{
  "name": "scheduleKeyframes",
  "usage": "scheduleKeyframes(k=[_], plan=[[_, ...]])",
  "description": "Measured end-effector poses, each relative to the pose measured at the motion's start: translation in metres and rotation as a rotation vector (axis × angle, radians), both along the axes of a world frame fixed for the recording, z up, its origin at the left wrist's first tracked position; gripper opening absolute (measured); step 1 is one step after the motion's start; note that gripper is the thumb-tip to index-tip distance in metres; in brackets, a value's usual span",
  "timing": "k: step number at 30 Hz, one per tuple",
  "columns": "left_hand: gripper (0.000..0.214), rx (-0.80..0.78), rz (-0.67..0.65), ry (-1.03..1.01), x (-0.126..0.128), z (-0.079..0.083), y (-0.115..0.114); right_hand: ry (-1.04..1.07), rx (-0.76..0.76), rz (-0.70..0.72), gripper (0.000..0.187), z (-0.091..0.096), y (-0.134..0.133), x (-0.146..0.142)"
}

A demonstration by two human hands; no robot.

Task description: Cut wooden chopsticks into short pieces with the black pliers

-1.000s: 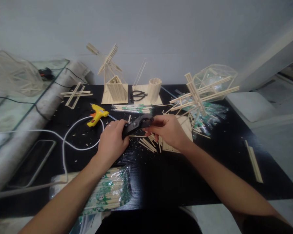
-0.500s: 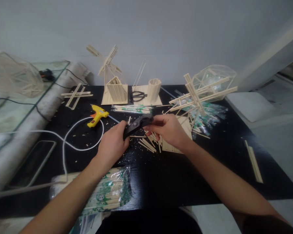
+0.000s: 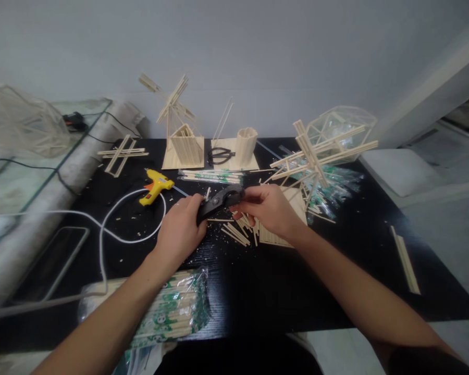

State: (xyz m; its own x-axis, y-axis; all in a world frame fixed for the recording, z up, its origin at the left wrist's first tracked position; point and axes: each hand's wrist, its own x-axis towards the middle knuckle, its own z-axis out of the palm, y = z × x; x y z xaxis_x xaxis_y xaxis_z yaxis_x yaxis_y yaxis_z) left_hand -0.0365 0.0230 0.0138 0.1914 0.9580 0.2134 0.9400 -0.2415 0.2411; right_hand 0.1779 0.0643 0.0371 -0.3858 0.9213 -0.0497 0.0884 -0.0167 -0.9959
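My left hand (image 3: 182, 221) is closed round the handles of black cutters (image 3: 219, 200), which look like pruning shears with a curved jaw. They are held above the middle of the table. My right hand (image 3: 271, 208) is at the jaw end, its fingertips pinched together; what they grip is hidden. Under the hands lie several short cut sticks (image 3: 235, 234) and pale crumbs. Just below my right hand a flat stick board (image 3: 275, 234) bears a windmill-like stick frame (image 3: 315, 156).
A yellow glue gun (image 3: 156, 186) with a white cable lies left. At the back stand a stick model (image 3: 187, 148) and a round stick cup (image 3: 246, 143) beside black scissors (image 3: 221, 155). Bagged chopsticks (image 3: 172, 307) lie in front; loose sticks (image 3: 405, 260) lie right.
Both hands and the cutters hold almost the same pose. The view has shifted very slightly; nothing on the table has visibly moved.
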Motion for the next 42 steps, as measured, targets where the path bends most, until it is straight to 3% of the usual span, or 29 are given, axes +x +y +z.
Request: scheduleKeyframes(k=[16, 20, 23, 29, 36, 42], plan=[[0.011, -0.065, 0.032, -0.074, 0.000, -0.002, -0.002, 0.041, -0.010, 0.013, 0.023, 0.000, 0.001, 0.001], [0.007, -0.102, 0.060, -0.327, 0.000, -0.002, 0.001, 0.094, -0.041, -0.002, 0.027, 0.001, -0.001, 0.000], [0.018, -0.126, 0.071, -0.600, 0.000, -0.003, 0.004, 0.103, -0.084, 0.031, 0.028, -0.002, -0.002, -0.003], [0.035, -0.380, 0.126, -1.164, 0.002, -0.003, 0.005, 0.062, -0.118, 0.108, 0.025, -0.014, -0.006, -0.010], [0.029, -0.406, 0.056, -1.216, 0.005, 0.000, 0.002, 0.176, -0.329, 0.157, 0.030, -0.020, -0.013, -0.018], [0.030, -0.409, 0.067, -1.177, 0.006, -0.003, 0.002, 0.190, -0.369, 0.117, 0.036, -0.026, -0.014, -0.022]])
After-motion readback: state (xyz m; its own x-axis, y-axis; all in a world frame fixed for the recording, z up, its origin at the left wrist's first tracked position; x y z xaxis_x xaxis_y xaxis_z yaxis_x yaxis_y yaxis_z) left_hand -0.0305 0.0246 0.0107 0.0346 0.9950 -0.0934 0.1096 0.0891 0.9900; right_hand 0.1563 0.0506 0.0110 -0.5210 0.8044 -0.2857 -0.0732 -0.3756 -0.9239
